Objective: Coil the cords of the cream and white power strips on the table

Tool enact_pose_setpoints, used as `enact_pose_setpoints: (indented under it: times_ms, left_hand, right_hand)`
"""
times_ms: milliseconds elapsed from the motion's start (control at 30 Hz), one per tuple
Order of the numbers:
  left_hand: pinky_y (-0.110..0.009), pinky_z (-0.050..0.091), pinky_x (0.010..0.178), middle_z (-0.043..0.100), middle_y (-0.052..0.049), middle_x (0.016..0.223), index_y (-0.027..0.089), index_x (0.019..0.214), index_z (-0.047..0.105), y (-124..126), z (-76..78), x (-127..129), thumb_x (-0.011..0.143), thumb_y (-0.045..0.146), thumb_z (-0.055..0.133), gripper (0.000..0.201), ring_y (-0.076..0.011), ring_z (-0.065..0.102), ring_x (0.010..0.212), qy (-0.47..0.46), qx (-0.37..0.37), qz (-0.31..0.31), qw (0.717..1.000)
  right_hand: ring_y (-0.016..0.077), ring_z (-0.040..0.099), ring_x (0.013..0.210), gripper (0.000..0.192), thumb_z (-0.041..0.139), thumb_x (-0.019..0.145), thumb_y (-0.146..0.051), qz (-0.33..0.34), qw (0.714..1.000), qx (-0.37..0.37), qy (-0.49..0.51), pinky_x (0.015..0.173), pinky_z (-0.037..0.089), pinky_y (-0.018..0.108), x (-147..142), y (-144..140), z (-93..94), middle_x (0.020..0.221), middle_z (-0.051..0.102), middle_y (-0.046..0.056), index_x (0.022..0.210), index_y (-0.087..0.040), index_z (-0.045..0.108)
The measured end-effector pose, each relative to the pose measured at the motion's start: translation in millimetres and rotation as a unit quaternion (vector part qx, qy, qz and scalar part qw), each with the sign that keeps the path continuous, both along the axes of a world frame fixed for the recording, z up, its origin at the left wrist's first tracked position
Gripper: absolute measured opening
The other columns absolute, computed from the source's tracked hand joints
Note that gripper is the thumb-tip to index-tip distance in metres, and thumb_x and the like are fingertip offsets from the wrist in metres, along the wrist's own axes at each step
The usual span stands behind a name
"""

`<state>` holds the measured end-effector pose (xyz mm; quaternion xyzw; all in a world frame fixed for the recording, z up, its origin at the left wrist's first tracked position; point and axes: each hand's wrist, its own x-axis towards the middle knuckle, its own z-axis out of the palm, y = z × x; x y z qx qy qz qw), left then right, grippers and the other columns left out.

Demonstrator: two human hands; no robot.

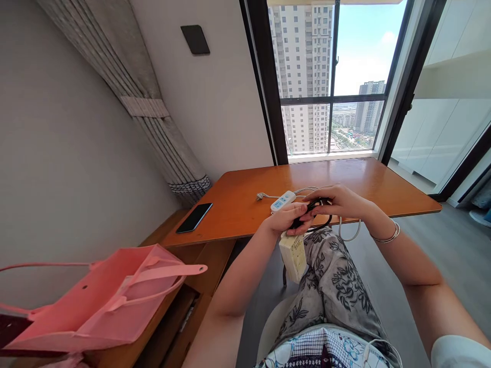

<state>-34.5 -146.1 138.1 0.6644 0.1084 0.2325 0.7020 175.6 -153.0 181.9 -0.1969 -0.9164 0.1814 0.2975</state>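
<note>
A coiled black cable (325, 219) is held between my two hands just over the near edge of the table. My left hand (287, 217) is closed around part of the coil. From above right, my right hand (337, 198) pinches the top of the loops. Below my left hand hangs a cream-coloured block (293, 256) with faint markings; its join to the cable is hidden. Right behind my left hand lies a white power strip (283, 201) with blue socket faces. Its white cord ends in a plug (261, 196) on the table, and a white loop droops below my right wrist.
The orange-brown table (245, 191) reaches back to the window. A black phone (195, 218) lies at its left end. An open pink felt bag (111, 296) stands on wooden furniture at the lower left. My lap is under my hands, in patterned grey trousers (345, 276).
</note>
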Motion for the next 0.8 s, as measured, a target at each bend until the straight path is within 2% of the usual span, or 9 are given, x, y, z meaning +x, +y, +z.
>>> enact_pose_setpoints:
  times_ms: [133, 200, 300, 400, 500, 600, 633, 700, 800]
  left_hand:
    - [-0.019, 0.021, 0.030, 0.040, 0.008, 0.039, 0.022, 0.065, 0.032, 4, -9.2, 2, 0.091, 0.061, 0.054, 0.052, -0.0041, 0.021, 0.023, -0.103, -0.084, 0.040, 0.990]
    - [-0.019, 0.021, 0.029, 0.038, 0.008, 0.038, 0.022, 0.064, 0.031, 5, -10.4, 4, 0.094, 0.058, 0.051, 0.051, -0.0048, 0.022, 0.022, -0.135, -0.108, 0.057, 0.983]
    - [-0.018, 0.019, 0.029, 0.035, 0.008, 0.038, 0.022, 0.064, 0.030, 4, -9.2, 7, 0.097, 0.057, 0.047, 0.051, -0.0053, 0.023, 0.022, -0.159, -0.137, 0.095, 0.973]
    - [-0.018, 0.020, 0.030, 0.032, 0.009, 0.039, 0.021, 0.065, 0.031, 3, -6.0, 9, 0.099, 0.056, 0.043, 0.050, -0.0045, 0.019, 0.023, -0.158, -0.173, 0.137, 0.962]
    - [-0.017, 0.021, 0.033, 0.026, 0.011, 0.040, 0.020, 0.067, 0.035, 2, -3.0, 12, 0.100, 0.054, 0.041, 0.048, -0.0031, 0.013, 0.026, -0.166, -0.193, 0.161, 0.954]
    - [-0.017, 0.022, 0.034, 0.024, 0.011, 0.041, 0.020, 0.068, 0.036, 2, -2.5, 16, 0.101, 0.053, 0.039, 0.046, -0.0029, 0.010, 0.028, -0.172, -0.184, 0.170, 0.953]
    - [-0.017, 0.022, 0.034, 0.027, 0.011, 0.042, 0.020, 0.068, 0.036, 2, -2.7, 16, 0.101, 0.053, 0.040, 0.046, -0.0029, 0.011, 0.028, -0.174, -0.174, 0.176, 0.953]
    - [-0.018, 0.027, 0.035, 0.044, 0.007, 0.047, 0.020, 0.068, 0.033, 1, -2.6, 17, 0.100, 0.055, 0.042, 0.048, -0.0027, 0.018, 0.030, -0.183, -0.144, 0.197, 0.952]
    - [-0.021, 0.043, 0.044, 0.072, -0.005, 0.086, 0.020, 0.067, 0.029, -1, 2.5, 13, 0.096, 0.058, 0.047, 0.050, -0.0054, 0.046, 0.044, -0.206, -0.093, 0.250, 0.941]
  right_hand:
    - [0.0152, 0.063, 0.085, 0.043, 0.061, 0.094, -0.039, 0.008, 0.994, -0.105, 0.027, 0.076, 0.053, 0.030, 5, 11, -2.5, 0.106, 0.071, 0.007, 0.131, -0.017, 0.060]
    - [0.0161, 0.062, 0.089, 0.042, 0.063, 0.092, -0.040, 0.013, 0.988, -0.148, 0.031, 0.079, 0.054, 0.032, 7, 16, -5.5, 0.106, 0.070, 0.008, 0.126, -0.015, 0.060]
    - [0.0174, 0.063, 0.096, 0.035, 0.061, 0.093, -0.041, 0.023, 0.977, -0.206, 0.053, 0.086, 0.055, 0.035, 7, 22, -12.2, 0.107, 0.068, 0.008, 0.117, -0.015, 0.060]
    - [0.0168, 0.066, 0.090, 0.030, 0.053, 0.097, -0.038, 0.026, 0.958, -0.268, 0.100, 0.084, 0.057, 0.036, 3, 24, -20.9, 0.098, 0.068, 0.007, 0.116, -0.015, 0.057]
    - [0.0145, 0.066, 0.077, 0.027, 0.047, 0.100, -0.034, 0.012, 0.950, -0.285, 0.129, 0.076, 0.059, 0.033, -2, 26, -27.2, 0.087, 0.066, 0.004, 0.117, -0.015, 0.055]
    - [0.0134, 0.064, 0.070, 0.027, 0.043, 0.100, -0.031, -0.024, 0.957, -0.252, 0.140, 0.070, 0.057, 0.030, -7, 27, -29.5, 0.078, 0.063, 0.001, 0.119, -0.014, 0.054]
    - [0.0135, 0.064, 0.069, 0.028, 0.043, 0.101, -0.032, -0.038, 0.960, -0.239, 0.142, 0.068, 0.057, 0.030, -8, 26, -29.8, 0.077, 0.063, 0.001, 0.120, -0.015, 0.054]
    - [0.0140, 0.065, 0.071, 0.030, 0.043, 0.101, -0.036, -0.060, 0.964, -0.218, 0.143, 0.068, 0.057, 0.029, -9, 24, -30.9, 0.079, 0.063, 0.001, 0.119, -0.016, 0.054]
    - [0.0131, 0.064, 0.068, 0.036, 0.044, 0.101, -0.044, -0.079, 0.969, -0.206, 0.109, 0.066, 0.057, 0.029, -4, 20, -36.0, 0.087, 0.065, 0.003, 0.123, -0.017, 0.053]
